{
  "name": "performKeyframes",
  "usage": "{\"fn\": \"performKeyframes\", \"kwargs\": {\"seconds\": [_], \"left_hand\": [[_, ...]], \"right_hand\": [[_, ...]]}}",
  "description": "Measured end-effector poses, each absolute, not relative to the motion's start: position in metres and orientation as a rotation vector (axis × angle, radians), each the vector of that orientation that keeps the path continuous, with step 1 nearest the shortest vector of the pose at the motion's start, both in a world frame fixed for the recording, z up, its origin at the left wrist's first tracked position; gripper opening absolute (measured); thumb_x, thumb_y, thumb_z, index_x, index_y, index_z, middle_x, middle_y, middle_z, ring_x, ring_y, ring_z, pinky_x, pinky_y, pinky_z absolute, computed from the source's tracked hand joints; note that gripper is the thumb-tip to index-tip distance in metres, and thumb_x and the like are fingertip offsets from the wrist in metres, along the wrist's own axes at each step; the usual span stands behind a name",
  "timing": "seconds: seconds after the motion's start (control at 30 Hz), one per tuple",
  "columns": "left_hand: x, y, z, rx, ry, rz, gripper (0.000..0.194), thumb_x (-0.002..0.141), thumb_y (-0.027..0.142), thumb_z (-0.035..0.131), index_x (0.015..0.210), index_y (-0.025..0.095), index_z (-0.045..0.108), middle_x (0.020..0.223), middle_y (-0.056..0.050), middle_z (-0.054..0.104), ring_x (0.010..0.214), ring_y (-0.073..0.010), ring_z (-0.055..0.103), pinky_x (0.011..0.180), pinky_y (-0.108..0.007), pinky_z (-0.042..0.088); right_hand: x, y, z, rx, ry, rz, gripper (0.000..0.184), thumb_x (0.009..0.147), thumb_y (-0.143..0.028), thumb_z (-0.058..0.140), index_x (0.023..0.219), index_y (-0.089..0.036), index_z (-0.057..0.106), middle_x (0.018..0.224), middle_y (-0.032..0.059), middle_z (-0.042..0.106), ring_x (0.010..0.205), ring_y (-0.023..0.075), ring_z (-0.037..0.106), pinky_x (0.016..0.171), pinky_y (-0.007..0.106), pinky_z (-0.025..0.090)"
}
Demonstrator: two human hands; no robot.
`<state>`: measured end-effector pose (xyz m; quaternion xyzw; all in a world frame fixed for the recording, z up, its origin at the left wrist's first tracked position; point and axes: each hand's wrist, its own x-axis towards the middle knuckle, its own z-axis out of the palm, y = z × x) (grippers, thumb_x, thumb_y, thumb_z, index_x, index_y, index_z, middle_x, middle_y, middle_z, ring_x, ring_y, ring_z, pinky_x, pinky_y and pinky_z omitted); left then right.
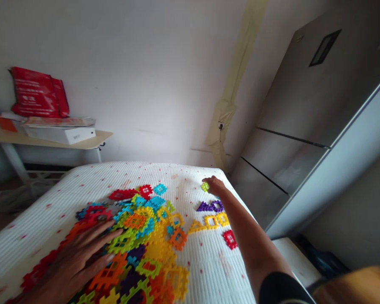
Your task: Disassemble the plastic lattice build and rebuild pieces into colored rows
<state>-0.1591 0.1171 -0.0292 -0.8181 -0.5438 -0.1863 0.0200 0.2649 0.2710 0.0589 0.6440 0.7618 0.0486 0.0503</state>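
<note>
My right hand point(215, 185) is stretched out to the far right of the bedding, its fingers closed on a lime-green plastic building piece point(204, 186). Purple pieces point(204, 206), yellow pieces point(211, 222) and a red piece point(229, 239) lie along my right forearm. My left hand point(82, 249) rests with its fingers apart over the left side of a pile of notched building pieces. Orange point(135, 220), blue point(155, 202) and yellow pieces show in that heap, some with window-like openings. Part of the pile is hidden under my left hand.
White ribbed bedding point(196, 261) with small red marks lies under the pieces. A side table point(104, 137) at the left holds a white box point(63, 134) and a red bag point(38, 93). A grey refrigerator point(291, 97) stands at the right, beside the wall.
</note>
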Motion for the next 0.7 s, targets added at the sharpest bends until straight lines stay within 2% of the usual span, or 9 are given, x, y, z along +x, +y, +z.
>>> {"fn": "performKeyframes", "kwargs": {"seconds": [0.17,0.4,0.7], "left_hand": [[-0.162,0.119,-0.034,-2.552,-1.677,-0.541,0.043,0.08,0.049,0.047,0.12,0.037,0.058,0.139,0.001,0.046,0.125,-0.0263,0.046,0.1,-0.044,0.039],[-0.162,0.117,-0.032,-2.533,-1.646,-0.525,0.044,0.079,0.049,0.047,0.121,0.036,0.057,0.138,0.002,0.048,0.124,-0.0244,0.048,0.099,-0.04,0.042],[-0.162,0.116,-0.034,-2.534,-1.657,-0.574,0.043,0.08,0.047,0.047,0.121,0.038,0.056,0.139,0.002,0.048,0.124,-0.0258,0.047,0.098,-0.045,0.041]], "right_hand": [[0.268,0.29,0.049,1.872,2.31,0.167,0.058,0.074,-0.01,0.056,0.128,-0.028,0.049,0.117,0.0097,0.058,0.109,0.0233,0.051,0.085,0.033,0.039],[0.273,0.302,0.037,1.825,2.274,0.159,0.059,0.077,-0.014,0.056,0.132,-0.034,0.044,0.116,0.0076,0.058,0.108,0.0222,0.052,0.085,0.033,0.037],[0.277,0.308,0.029,1.773,2.285,0.175,0.055,0.079,-0.016,0.054,0.131,-0.032,0.045,0.116,0.0084,0.059,0.112,0.0234,0.049,0.086,0.034,0.037]]}}
